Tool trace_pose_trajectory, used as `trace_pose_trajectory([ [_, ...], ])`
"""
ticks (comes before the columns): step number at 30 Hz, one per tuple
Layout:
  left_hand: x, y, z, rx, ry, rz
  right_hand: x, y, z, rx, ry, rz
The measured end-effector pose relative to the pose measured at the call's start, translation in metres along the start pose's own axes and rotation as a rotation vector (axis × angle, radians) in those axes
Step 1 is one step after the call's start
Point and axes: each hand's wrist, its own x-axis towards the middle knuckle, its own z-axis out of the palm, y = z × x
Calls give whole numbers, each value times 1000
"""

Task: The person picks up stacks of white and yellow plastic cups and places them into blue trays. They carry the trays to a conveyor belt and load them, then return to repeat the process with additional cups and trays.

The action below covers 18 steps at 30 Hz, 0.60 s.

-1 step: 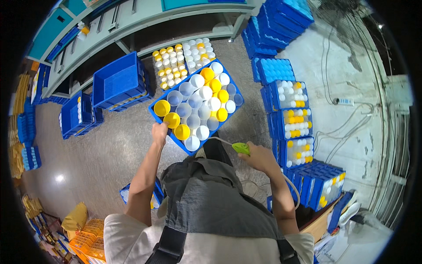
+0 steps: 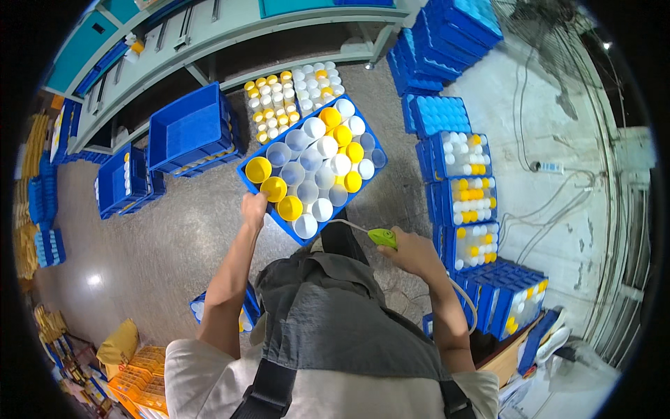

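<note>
A blue plastic crate (image 2: pixel 285 228) sits tilted in front of me, filled with upright yellow, white and translucent cups (image 2: pixel 307 160), their open mouths facing up. My left hand (image 2: pixel 254 208) is closed on its near left rim, beside a yellow cup (image 2: pixel 273 188). My right hand (image 2: pixel 413 252), held just right of the crate's near corner, wraps round a lime-green handheld tool (image 2: pixel 382 237). A pale cord (image 2: pixel 347 223) runs from its tip toward the crate's near edge. Another length of cord (image 2: pixel 466 299) hangs beside my right forearm. What kind of tool it is, I cannot tell.
Beyond the crate stand trays of white and yellow cups (image 2: pixel 271 105), near a long workbench (image 2: pixel 279 29). Blue bins (image 2: pixel 185 133) sit to the left. Stacked blue crates (image 2: pixel 438 199) line the right wall, and orange baskets (image 2: pixel 139 377) lie at lower left.
</note>
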Motion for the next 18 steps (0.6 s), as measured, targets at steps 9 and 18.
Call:
trace_pose_trajectory([
  [9,84,164,40,441,175,-23,82,-22,-127,9,279,-156],
  [18,155,252,28,387,158,1,152,-52,-240,10,359,-264],
])
